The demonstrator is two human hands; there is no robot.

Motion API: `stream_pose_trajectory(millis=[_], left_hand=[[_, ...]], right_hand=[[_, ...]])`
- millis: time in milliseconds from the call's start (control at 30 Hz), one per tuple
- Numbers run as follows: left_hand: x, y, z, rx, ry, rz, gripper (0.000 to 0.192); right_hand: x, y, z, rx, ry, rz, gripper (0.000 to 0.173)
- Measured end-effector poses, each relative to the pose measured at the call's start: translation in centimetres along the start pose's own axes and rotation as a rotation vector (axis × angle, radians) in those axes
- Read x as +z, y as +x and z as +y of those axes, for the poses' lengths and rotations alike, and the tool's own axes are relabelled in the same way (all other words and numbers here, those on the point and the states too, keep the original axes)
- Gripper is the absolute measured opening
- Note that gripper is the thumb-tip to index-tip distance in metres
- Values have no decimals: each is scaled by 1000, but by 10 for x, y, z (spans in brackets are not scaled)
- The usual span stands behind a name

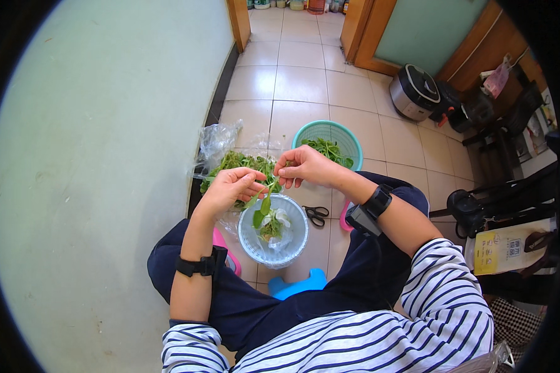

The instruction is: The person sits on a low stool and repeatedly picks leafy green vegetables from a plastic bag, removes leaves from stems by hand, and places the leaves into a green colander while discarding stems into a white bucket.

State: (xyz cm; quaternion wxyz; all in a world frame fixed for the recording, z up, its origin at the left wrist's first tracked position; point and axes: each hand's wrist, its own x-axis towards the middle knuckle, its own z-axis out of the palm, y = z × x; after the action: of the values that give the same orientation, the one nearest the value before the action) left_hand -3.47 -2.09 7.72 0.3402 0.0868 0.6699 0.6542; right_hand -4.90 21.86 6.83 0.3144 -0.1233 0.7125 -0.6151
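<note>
My left hand [231, 190] and my right hand [303, 167] meet above a pale blue plastic basket [247, 242], both on one leafy green sprig [266, 203]. The right fingers pinch its upper end, while the left fingers hold its stem from the side. Inside the basket, which has a clear plastic liner, lie trimmed greens [271, 230] and white scraps. A heap of leafy greens [242, 162] rests on clear plastic [219, 140] just beyond my left hand. More leaves [329, 151] lie in a green plastic colander [358, 151] beyond my right hand.
Black-handled scissors [316, 215] lie on the tiled floor right of the basket. A blue plastic stool [298, 285] shows between my legs. The wall [98, 163] runs close along the left. A rice cooker [414, 93] stands at the back right, and a dark chair [499, 200] at the right.
</note>
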Motion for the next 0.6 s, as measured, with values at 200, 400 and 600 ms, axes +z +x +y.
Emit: stream_pose_trajectory(millis=[200, 400, 600], left_hand=[[5, 7, -2, -77, 89, 13, 22], [6, 8, -5, -83, 58, -22, 16], [4, 10, -9, -54, 66, -36, 17]], right_hand=[[1, 2, 0, 12, 0, 12, 12], [2, 6, 1, 15, 4, 5, 13], [1, 7, 2, 27, -12, 41, 13]])
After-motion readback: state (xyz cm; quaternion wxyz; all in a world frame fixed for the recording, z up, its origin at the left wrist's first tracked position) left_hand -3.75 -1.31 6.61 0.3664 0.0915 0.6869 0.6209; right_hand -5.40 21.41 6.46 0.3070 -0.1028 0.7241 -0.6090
